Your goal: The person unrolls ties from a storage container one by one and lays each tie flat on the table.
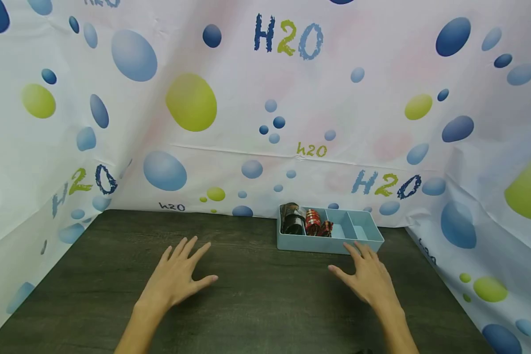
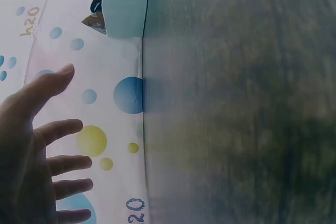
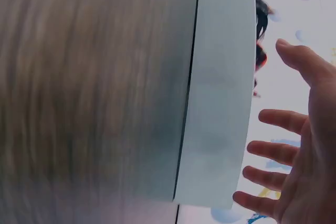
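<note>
A light-blue divided box point(image 1: 318, 244) stands at the back of the dark table, right of the middle. Its leftmost compartment holds a dark, shiny packet point(image 1: 293, 224). Small red wrapped packets point(image 1: 312, 222) lie in the compartment beside it, and bare blue floor shows in the two on the right. My left hand point(image 1: 174, 278), fingers spread and thumb out, is over the table well to the left of the box. Just in front of the box's right part is my right hand point(image 1: 371, 278), also spread, its fingertips overlapping the front wall in the head view. Neither hand holds anything.
A white sheet point(image 1: 230, 162) printed with blue and green drops and "H2O" hangs behind the table and along both sides. The dark wood-grain tabletop point(image 1: 265, 305) runs up to it. A small black thing point(image 1: 364, 351) shows at the bottom edge.
</note>
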Tool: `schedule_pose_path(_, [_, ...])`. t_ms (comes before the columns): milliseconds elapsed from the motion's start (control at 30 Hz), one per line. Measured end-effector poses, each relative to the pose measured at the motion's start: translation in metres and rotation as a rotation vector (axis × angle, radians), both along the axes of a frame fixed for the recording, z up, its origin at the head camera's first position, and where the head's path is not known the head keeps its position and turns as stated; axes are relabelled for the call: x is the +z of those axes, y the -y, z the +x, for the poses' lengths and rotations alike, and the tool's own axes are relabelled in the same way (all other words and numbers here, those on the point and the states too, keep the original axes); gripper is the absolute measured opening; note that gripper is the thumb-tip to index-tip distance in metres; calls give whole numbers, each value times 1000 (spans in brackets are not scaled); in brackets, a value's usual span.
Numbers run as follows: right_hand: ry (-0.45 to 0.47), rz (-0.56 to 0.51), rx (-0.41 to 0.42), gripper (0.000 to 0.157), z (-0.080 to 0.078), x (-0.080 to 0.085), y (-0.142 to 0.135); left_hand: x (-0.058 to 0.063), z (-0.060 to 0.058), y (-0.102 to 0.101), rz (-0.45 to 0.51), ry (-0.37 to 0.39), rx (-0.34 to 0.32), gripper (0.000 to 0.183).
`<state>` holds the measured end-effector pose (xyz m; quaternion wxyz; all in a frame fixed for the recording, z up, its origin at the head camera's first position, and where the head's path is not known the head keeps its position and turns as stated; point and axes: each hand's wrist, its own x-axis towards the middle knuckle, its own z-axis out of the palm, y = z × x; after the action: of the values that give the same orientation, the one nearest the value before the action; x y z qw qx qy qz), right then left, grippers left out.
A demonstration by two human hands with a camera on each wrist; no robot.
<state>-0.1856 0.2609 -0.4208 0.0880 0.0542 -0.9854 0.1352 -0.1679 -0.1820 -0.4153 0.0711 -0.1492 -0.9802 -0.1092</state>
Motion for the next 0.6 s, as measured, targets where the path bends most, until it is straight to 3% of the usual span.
schedule_pose_path(300, [-31,-91,-61,79,-27,-2,-33,2,-4,0,32,22,-13,77])
schedule_pose_path(600, [142,-215,-140,97,-50,-9,-63,2,-4,0,50,25,-12,78])
